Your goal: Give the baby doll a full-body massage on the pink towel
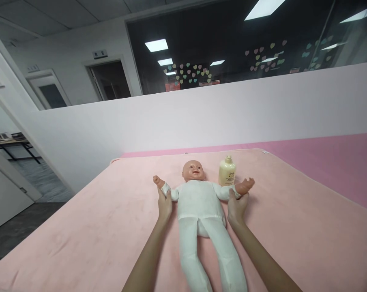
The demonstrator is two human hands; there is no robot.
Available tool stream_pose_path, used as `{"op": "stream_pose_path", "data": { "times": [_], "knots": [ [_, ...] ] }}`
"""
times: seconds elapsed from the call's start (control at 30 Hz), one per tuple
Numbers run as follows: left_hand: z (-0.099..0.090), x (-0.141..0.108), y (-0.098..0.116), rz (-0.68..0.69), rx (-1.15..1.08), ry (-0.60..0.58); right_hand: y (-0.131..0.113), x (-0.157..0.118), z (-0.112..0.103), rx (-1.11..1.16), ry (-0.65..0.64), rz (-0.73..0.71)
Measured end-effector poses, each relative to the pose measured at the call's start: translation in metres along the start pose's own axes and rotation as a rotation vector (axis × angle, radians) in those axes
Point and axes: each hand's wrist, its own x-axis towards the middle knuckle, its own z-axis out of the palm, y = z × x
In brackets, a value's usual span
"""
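Note:
A baby doll (200,200) with a white cloth body lies on its back on a pink blanket (110,227), head away from me and legs toward me. Its arms are spread to both sides. My left hand (165,205) is closed round the doll's forearm on the left, just below the plastic hand. On the other side my right hand (237,206) grips the doll's other forearm near the wrist. Beyond that arm stands a pale yellow pump bottle (227,171), upright on the blanket. The doll's arm hides the bottle's base.
A low white wall (201,115) runs behind the blanket, with a dark window (219,44) above it. Pink surface (332,166) shows at the right and back. At the far left are a white door (7,194) and a table (11,142) beyond a doorway.

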Motion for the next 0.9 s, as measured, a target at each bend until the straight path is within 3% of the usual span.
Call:
{"op": "stream_pose_path", "data": {
  "times": [0.13, 0.23, 0.3, 0.4, 0.7, 0.9],
  "knots": [
    [0.003, 0.000, 0.001, 0.144, 0.160, -0.065, 0.006, 0.005, -0.002, -0.184, -0.303, -0.236],
    [0.006, -0.004, 0.005, 0.224, 0.428, -0.163, 0.010, 0.004, 0.000, -0.425, -0.520, -0.466],
    [0.008, -0.005, 0.008, 0.289, 0.592, -0.206, 0.011, 0.003, 0.001, -0.576, -0.599, -0.566],
    [0.007, -0.006, 0.012, 0.350, 0.705, -0.248, 0.012, 0.003, 0.003, -0.682, -0.628, -0.640],
    [0.006, -0.007, 0.015, 0.383, 0.743, -0.281, 0.005, 0.001, 0.001, -0.740, -0.645, -0.689],
    [0.006, -0.005, 0.010, 0.360, 0.587, -0.283, 0.000, -0.005, 0.002, -0.608, -0.637, -0.565]
  ]
}}
